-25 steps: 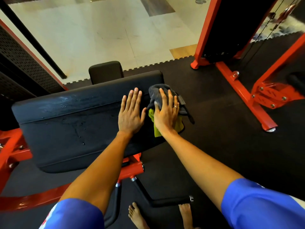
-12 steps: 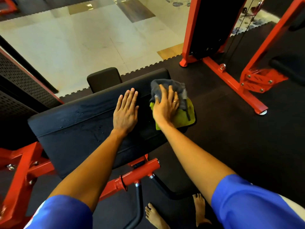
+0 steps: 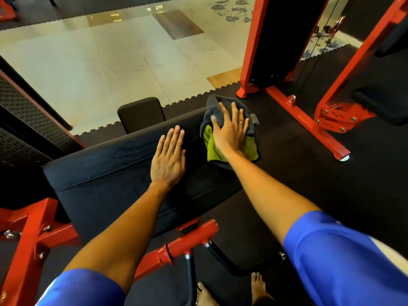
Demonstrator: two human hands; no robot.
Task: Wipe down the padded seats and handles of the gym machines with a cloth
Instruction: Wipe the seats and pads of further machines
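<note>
Our right hand [image 3: 231, 131] lies flat, fingers spread, pressing the cloth [image 3: 209, 142] onto the far right end of the pad [image 3: 106, 184]. Our left hand [image 3: 169, 157] rests flat on the pad just beside it, fingers straight and together, holding nothing. The cloth, grey with a green side, is bunched and overhangs the pad's right edge. The pad's long axis runs from near left to far right, its face sloping toward us. We judge it best to keep the palm flat, wrap that end edge, then sweep leftward along the axis toward the droplets [image 3: 97, 168]
</note>
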